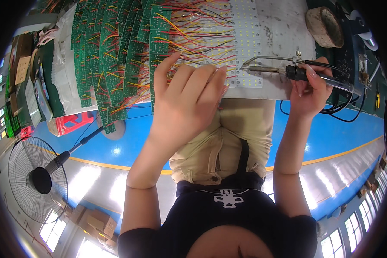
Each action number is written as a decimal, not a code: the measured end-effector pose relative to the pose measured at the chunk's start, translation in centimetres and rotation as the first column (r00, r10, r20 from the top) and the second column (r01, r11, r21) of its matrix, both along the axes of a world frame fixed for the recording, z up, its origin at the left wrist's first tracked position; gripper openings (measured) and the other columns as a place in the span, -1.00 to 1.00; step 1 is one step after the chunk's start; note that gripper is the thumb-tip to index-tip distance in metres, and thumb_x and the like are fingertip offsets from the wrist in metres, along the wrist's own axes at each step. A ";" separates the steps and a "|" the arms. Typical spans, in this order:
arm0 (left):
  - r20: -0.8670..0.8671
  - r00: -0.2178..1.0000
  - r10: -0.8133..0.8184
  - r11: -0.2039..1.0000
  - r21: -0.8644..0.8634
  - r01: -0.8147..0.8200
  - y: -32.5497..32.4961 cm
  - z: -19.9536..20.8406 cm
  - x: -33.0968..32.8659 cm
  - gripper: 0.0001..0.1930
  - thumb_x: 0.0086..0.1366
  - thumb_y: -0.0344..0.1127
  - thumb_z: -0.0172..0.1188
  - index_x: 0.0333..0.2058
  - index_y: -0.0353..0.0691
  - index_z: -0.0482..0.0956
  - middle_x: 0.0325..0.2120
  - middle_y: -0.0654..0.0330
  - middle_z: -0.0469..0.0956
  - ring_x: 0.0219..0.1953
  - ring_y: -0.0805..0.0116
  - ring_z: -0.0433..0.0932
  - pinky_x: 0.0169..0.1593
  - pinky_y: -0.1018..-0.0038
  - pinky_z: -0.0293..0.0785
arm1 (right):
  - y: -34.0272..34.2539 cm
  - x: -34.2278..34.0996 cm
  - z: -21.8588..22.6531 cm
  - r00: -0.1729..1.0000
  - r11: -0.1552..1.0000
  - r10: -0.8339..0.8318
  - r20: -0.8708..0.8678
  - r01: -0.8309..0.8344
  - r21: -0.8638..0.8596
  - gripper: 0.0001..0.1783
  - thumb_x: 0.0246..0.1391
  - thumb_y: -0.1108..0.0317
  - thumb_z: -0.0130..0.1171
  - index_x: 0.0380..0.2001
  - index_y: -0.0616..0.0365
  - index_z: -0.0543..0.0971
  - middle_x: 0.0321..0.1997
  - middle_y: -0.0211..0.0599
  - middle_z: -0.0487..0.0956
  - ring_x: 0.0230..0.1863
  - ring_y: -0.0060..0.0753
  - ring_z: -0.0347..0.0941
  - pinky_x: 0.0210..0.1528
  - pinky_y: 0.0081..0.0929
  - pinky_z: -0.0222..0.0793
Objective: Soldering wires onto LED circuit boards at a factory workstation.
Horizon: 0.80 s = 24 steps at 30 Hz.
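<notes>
My right hand (311,92) is closed round a soldering iron (305,74) with a black grip, held like a pen. A thin curved metal tube (271,58) is clamped above it, and its end meets the iron's tip over the white LED boards (247,38). My left hand (187,96) hovers over the near edge of the table, its fingers curled in beside the red, black and yellow wires (206,43). What its fingertips hold is hidden. Those wires run from a row of green circuit boards (160,26) to the white boards.
More green circuit boards (112,56) with wires overlap at the left, some hanging past the table edge. A round, worn block with a hollow (324,26) stands at the back right near black cables (352,101). A floor fan (42,180) is at the lower left.
</notes>
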<state>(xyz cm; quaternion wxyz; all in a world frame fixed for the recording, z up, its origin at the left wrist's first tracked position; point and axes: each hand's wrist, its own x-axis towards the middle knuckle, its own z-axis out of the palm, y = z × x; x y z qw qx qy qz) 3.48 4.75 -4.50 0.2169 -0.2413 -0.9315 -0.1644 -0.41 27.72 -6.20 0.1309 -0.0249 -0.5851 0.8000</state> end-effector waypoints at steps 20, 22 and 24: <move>0.114 0.993 0.041 0.979 0.193 -0.062 1.0 -0.3 -1.3 -0.88 0.00 -0.46 0.25 -0.46 -0.15 0.50 -0.49 0.30 0.50 -0.38 0.32 0.48 -0.11 0.35 0.31 | 0.3 0.2 -0.4 0.999 0.999 -0.014 0.044 0.013 0.040 -0.85 -0.10 0.46 0.02 -0.54 0.39 0.38 -0.56 -0.39 0.25 -0.81 -0.68 0.05 -0.72 -0.61 0.10; 0.110 0.992 0.057 0.979 0.187 -0.077 1.1 -0.4 -1.3 -0.89 0.01 -0.45 0.24 -0.46 -0.15 0.49 -0.49 0.30 0.50 -0.38 0.32 0.47 -0.10 0.35 0.31 | 0.4 0.2 -0.5 0.999 0.999 -0.010 0.053 0.008 0.032 -0.85 -0.10 0.46 0.02 -0.54 0.39 0.38 -0.55 -0.39 0.25 -0.81 -0.68 0.05 -0.72 -0.61 0.10; 0.110 0.993 0.052 0.981 0.180 -0.071 1.1 -0.3 -1.3 -0.89 0.01 -0.45 0.24 -0.46 -0.15 0.49 -0.49 0.30 0.50 -0.38 0.32 0.47 -0.10 0.35 0.30 | 0.4 0.2 -0.5 0.998 0.999 -0.023 0.051 0.020 0.048 -0.85 -0.11 0.47 0.02 -0.54 0.40 0.39 -0.55 -0.40 0.25 -0.81 -0.68 0.05 -0.72 -0.61 0.10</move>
